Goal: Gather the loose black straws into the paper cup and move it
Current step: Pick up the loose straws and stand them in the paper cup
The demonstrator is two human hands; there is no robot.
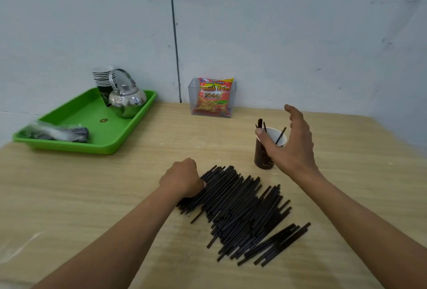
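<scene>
At the table (pixel 92 196), the left hand (pixel 182 179) clenches on the near edge of the loose black straws (pixel 240 210) while the right hand (pixel 291 143), grip released, hovers beside the paper cup (pixel 265 150); gathering has barely begun, and lifting a bundle cupward likely comes next.

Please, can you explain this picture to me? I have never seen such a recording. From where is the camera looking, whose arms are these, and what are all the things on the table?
There is no machine here. A person wears the camera on the head, so you look down along their own two bare arms.

On the wooden table lies a pile of loose black straws. The left hand is closed on the pile's near-left edge. The right hand is open at a dark paper cup, which already holds a few straws; it holds nothing.

Further back stand a green tray with a metal kettle and stacked cups, and a clear box with a snack packet.
</scene>
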